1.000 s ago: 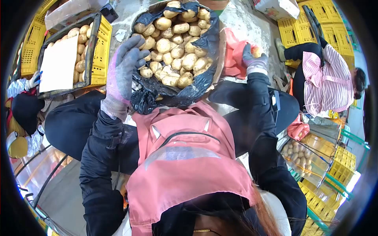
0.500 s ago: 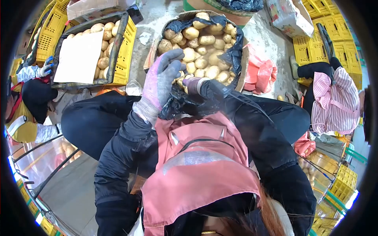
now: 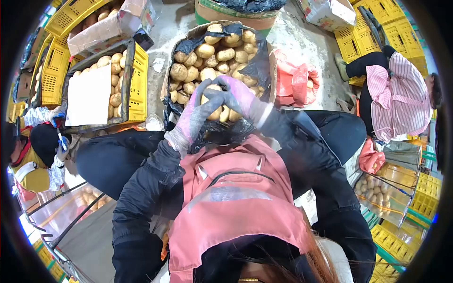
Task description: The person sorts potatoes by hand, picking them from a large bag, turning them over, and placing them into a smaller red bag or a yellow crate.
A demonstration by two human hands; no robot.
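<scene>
Over the near edge of a black-lined carton [image 3: 273, 78] full of potatoes [image 3: 206, 50], my two gloved hands come together. My left hand [image 3: 192, 115] and my right hand [image 3: 236, 96], in pink and grey gloves, curl around the sides of one potato [image 3: 211, 88]. Fingers cover much of it. Other potatoes lie right beneath and behind the hands. Black plastic liner [image 3: 222, 132] bunches up between the carton and my pink apron [image 3: 236, 198].
At left stands a yellow crate [image 3: 138, 85] of potatoes, partly covered by a white sheet [image 3: 88, 96]. A red sack [image 3: 295, 80] sits right of the carton. Co-workers are at the far left and at right, one in a striped pink garment [image 3: 394, 99]. Yellow crates [image 3: 368, 33] are stacked behind.
My left hand, earlier raised open above the carton, has lowered and closed around a potato. My right hand has come up from the near edge to meet it. The view has shifted slightly.
</scene>
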